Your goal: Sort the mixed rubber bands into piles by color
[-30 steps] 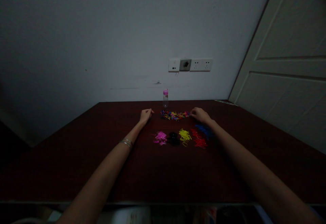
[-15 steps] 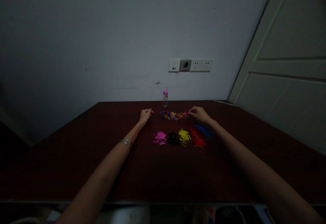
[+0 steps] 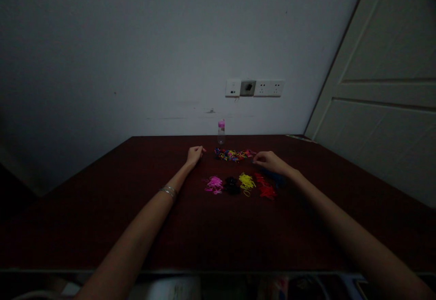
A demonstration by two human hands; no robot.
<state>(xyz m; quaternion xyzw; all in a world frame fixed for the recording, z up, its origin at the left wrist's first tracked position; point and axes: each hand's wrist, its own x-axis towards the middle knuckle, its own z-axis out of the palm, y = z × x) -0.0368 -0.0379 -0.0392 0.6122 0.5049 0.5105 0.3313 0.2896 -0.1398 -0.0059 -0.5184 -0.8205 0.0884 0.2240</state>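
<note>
My right hand (image 3: 269, 161) is closed in a pinch just right of a long pile of mixed coloured rubber bands (image 3: 233, 155). What its fingertips hold, if anything, is too small and dark to make out. Below that hand lies a pile of blue rubber bands (image 3: 277, 179), partly covered by it. My left hand (image 3: 195, 154) rests on the table left of the mixed pile, its fingers curled in, with nothing seen in them. Nearer to me are piles of pink rubber bands (image 3: 214, 185), black rubber bands (image 3: 232, 185), yellow rubber bands (image 3: 246, 182) and red rubber bands (image 3: 265, 187).
A clear bottle with a pink top (image 3: 221, 132) stands behind the mixed pile on the dark red table (image 3: 190, 232). Wall sockets (image 3: 255, 88) are above it. A pale door (image 3: 384, 95) is on the right. Various items lie below the table's front edge.
My right hand has drawn away from the right end of the mixed pile, toward me and over the blue rubber bands. My left hand has not moved.
</note>
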